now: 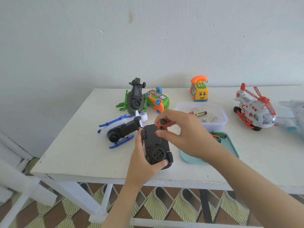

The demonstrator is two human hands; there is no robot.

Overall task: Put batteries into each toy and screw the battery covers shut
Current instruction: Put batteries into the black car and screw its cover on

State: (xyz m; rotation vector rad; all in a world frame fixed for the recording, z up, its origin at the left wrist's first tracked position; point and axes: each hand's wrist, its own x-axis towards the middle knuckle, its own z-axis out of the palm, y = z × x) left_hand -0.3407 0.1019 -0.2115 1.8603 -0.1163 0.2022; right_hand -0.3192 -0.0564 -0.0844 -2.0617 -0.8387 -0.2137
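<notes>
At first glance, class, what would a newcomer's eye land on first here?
Centre: the left hand grips an upturned black car while the right hand pinches a red screwdriver onto it. Behind, a yellow phone toy and, far right, a white-red helicopter stand on the table.

White table [74,145] bears green helicopter [134,99], blue helicopter [118,129], red helicopter [253,109], bus [158,100], phone car [199,91], tub [218,127], tray [231,143]; perhaps pale plane [294,112].

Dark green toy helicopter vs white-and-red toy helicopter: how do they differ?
The dark green toy helicopter lies belly-up, black underside showing; the white-and-red toy helicopter stands upright, red rotor on top. The green one's skids are green; the white one's are red. Both sit on the white table.
</notes>
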